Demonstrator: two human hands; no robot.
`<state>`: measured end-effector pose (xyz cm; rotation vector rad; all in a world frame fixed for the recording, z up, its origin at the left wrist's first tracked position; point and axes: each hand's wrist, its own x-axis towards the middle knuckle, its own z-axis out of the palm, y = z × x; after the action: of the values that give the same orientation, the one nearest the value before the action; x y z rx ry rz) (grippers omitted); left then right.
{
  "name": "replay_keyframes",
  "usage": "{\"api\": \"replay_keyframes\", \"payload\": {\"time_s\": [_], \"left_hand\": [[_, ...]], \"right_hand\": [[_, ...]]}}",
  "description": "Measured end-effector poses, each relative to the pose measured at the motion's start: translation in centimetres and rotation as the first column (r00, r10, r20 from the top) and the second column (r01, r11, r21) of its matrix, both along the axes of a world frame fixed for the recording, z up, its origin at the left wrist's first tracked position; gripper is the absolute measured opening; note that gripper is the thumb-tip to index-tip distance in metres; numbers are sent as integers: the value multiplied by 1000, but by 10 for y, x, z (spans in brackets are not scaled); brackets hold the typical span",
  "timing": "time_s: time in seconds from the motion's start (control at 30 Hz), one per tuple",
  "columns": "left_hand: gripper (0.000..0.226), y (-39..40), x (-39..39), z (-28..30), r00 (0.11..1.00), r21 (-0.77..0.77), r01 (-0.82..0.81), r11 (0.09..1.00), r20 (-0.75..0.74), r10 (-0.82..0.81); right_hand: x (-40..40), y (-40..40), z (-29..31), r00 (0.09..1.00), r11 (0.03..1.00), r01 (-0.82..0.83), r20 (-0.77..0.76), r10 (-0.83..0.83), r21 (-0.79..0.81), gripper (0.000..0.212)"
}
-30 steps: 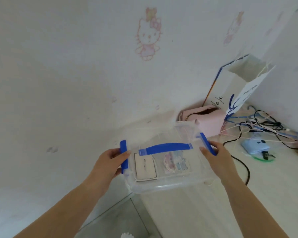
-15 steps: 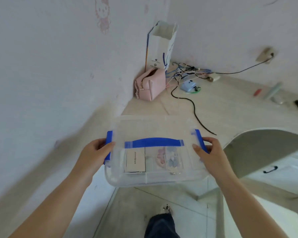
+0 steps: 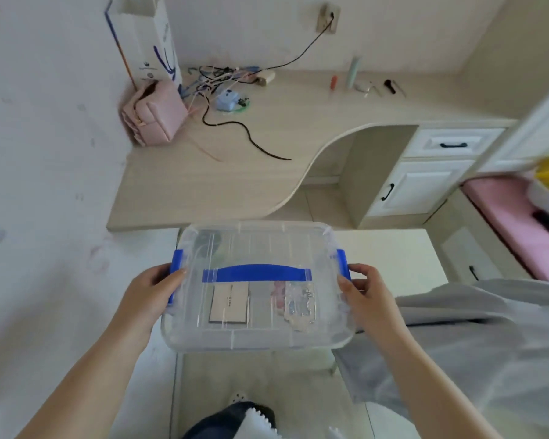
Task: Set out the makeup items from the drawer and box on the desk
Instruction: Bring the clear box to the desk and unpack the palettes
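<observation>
I hold a clear plastic box (image 3: 257,331) with a blue carry handle and blue side clips in the air, just in front of the near edge of the desk (image 3: 203,191). My left hand (image 3: 149,296) grips its left clip side and my right hand (image 3: 366,296) grips its right clip side. The lid is on. Through it I see a flat white packet (image 3: 229,304) and a small clear packet with pink and blue items (image 3: 295,301). A drawer (image 3: 454,144) with a black handle is shut under the desk at the right.
A pink bag (image 3: 154,117) and a tall white paper bag (image 3: 143,39) stand in the desk's back left corner beside tangled cables (image 3: 229,90). Small tubes and brushes (image 3: 362,82) lie at the back. A grey cloth (image 3: 476,337) is at my right, a pink-topped bed (image 3: 507,210) beyond.
The view has swung from the wall down and to the right onto the desk. The box has come back toward me and now hangs in front of the desk's near edge, still in both hands.
</observation>
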<state>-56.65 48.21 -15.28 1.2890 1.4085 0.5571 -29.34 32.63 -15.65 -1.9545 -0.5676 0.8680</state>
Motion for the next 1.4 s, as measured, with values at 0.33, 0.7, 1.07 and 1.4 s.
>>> {"api": "replay_keyframes", "payload": {"time_s": [0.33,0.7,1.07,1.4], "left_hand": [[10,-172,-10,-31,993,-41,117,992,-19,-118],[22,-353,46,-40,868,-78,495,865,10,-496],[30,-424,204,-26,591,4,798,603,193,-783],[30,-445,379,-6,369,45,916,399,300,-880]], "right_hand": [[-35,-218,-42,994,996,89,-63,-91,-22,30],[-57,-467,-48,893,895,446,-50,-447,-23,22],[-18,-587,-25,643,645,762,44,-765,61,32],[84,-612,-1,450,464,871,122,-885,158,36]]}}
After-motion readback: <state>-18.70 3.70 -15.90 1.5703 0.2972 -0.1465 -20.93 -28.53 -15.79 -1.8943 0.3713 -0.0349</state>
